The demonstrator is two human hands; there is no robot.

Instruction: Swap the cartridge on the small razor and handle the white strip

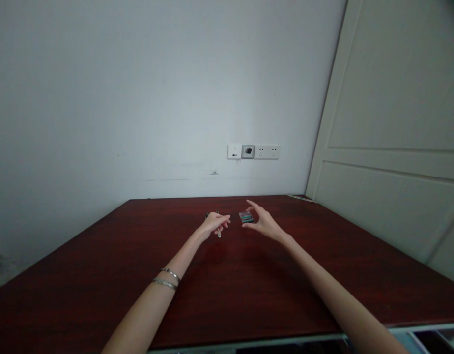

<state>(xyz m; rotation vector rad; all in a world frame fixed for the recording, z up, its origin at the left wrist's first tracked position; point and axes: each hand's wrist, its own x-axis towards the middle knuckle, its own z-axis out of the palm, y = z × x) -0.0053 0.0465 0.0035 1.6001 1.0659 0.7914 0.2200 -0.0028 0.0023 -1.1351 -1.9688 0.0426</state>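
Over the far middle of the dark red wooden table [227,280], my left hand [213,222] has its fingers closed in a pinch. A small metal piece with a rounded end [219,234] sticks out below the fingers, and dark bits show behind the knuckles; the rest is covered by the hand. Just to the right, my right hand [264,224] curves around a small flat block with pinkish and teal stripes [246,217]. The thumb lies at its near edge and a finger at its far edge, while the index finger stretches out above. What kind of block it is cannot be made out.
Behind the table rises a white wall with a row of sockets [267,152]. A pale panelled door [392,128] stands along the right side. A pale strip [301,198] lies at the table's far right corner. Below the near edge, partly visible things show.
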